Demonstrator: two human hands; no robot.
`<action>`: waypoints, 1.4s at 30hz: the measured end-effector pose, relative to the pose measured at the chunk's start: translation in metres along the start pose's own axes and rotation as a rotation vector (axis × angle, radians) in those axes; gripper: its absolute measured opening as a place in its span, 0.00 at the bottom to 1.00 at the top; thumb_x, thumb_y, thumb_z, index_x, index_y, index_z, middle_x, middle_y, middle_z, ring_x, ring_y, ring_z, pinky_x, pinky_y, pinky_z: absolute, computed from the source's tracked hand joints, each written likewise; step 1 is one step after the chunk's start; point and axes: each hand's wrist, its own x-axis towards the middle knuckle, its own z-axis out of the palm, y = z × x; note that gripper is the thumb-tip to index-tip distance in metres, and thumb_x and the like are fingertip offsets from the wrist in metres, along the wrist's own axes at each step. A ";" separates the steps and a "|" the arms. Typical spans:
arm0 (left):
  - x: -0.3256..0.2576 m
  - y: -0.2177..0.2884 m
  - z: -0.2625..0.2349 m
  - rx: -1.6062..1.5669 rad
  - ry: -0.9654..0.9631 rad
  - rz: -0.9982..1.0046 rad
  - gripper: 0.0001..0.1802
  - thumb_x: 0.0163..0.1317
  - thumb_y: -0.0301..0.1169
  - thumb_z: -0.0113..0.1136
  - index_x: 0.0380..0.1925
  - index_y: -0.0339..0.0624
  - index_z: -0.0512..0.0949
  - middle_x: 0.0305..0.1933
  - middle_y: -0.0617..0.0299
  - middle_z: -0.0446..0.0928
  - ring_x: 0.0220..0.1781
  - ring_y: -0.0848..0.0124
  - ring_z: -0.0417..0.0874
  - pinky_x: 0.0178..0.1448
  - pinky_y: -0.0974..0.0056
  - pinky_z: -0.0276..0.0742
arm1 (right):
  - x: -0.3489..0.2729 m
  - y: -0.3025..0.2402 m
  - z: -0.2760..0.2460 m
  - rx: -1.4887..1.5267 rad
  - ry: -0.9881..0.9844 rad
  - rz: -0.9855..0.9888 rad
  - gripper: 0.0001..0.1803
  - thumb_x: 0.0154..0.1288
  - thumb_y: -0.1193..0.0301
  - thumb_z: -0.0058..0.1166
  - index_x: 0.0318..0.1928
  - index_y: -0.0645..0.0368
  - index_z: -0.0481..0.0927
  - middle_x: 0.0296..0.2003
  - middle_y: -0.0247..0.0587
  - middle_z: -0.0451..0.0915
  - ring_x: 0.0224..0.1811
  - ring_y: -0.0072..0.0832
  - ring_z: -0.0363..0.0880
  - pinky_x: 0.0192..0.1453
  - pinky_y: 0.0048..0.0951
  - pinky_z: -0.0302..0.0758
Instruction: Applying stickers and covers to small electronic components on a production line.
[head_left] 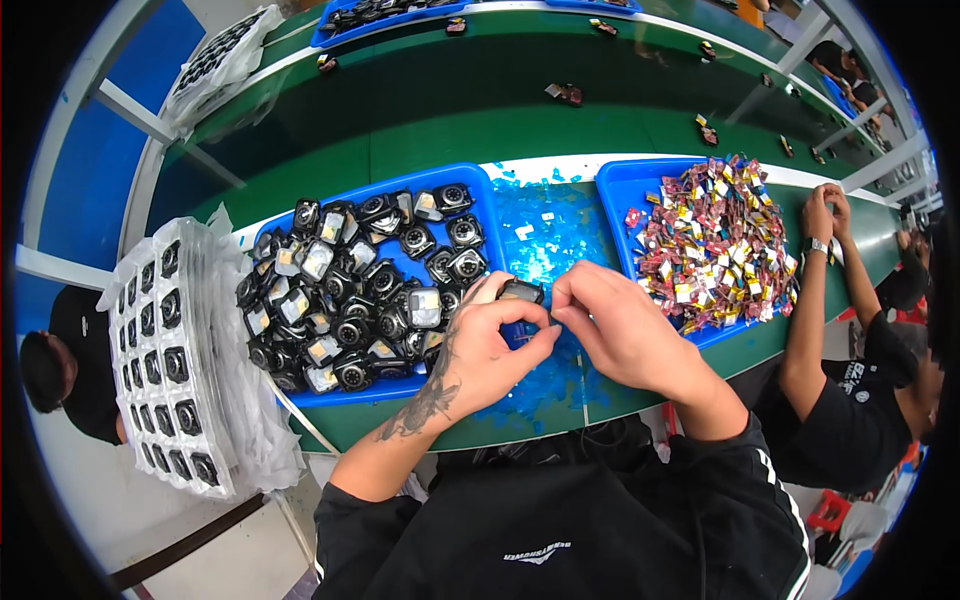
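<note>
My left hand [485, 345] grips a small black watch case [522, 291] between its curled fingers, above the strip between two blue trays. Close beside it, my right hand [625, 325] has its thumb and fingers pinched together near the case; whatever lies in that pinch is hidden. Left of my hands, a blue tray [491, 215] is heaped with black watch cases [375, 280], some showing round backs and others pale square faces. On the right, a second blue tray [622, 178] holds a pile of small red, white and yellow parts [710, 240].
Scraps of blue film [545, 240] litter the green bench between the trays. White plastic trays [150, 350] of watch cases are stacked at far left. Beyond runs a green conveyor [440, 115] with scattered small assemblies. A co-worker's hands [826, 212] are at the right.
</note>
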 end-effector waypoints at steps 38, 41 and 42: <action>-0.002 0.008 0.001 0.073 -0.067 0.155 0.07 0.60 0.26 0.62 0.36 0.38 0.77 0.43 0.52 0.71 0.47 0.53 0.75 0.50 0.54 0.72 | -0.014 0.005 0.005 0.211 0.184 0.051 0.07 0.60 0.81 0.61 0.36 0.64 0.75 0.33 0.39 0.77 0.33 0.25 0.81 0.34 0.26 0.81; -0.002 0.006 0.002 0.100 -0.060 0.178 0.07 0.59 0.26 0.62 0.36 0.38 0.77 0.43 0.52 0.71 0.48 0.53 0.75 0.50 0.53 0.72 | -0.013 0.002 0.004 0.176 0.186 0.053 0.07 0.60 0.81 0.60 0.36 0.64 0.75 0.32 0.41 0.76 0.31 0.31 0.80 0.32 0.29 0.79; -0.002 0.006 0.002 0.100 -0.059 0.178 0.07 0.59 0.26 0.62 0.36 0.38 0.77 0.43 0.52 0.71 0.48 0.53 0.75 0.50 0.53 0.72 | -0.012 0.001 0.003 0.067 0.198 -0.025 0.07 0.59 0.82 0.60 0.36 0.63 0.75 0.32 0.42 0.76 0.31 0.34 0.79 0.32 0.30 0.77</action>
